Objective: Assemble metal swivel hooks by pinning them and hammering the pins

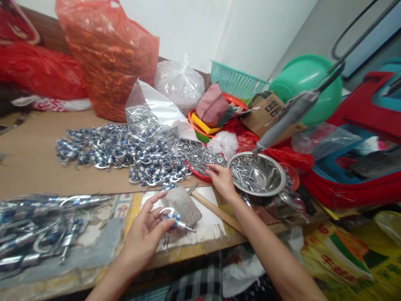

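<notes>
My left hand (147,223) is closed around an expansion hook bolt (172,215) with a silver hook, a blue ring and a shank pointing right. It is held in front of a grey stone block (184,205). My right hand (221,177) reaches over a red tray (200,175) heaped with small metal pins (200,154). Its fingers are stretched out at the pile's edge, and I see nothing held in them. Between my hands, a hammer (216,208) with a wooden handle lies beside the block.
Many hook bolts (115,146) are piled on cardboard (31,167); more hook bolts (37,234) lie at the left front. A steel bowl (275,188) holds metal pins. Behind stand a red bag (109,58) and a green basin (326,83). A grey-handled rod (278,119) slants above the bowl.
</notes>
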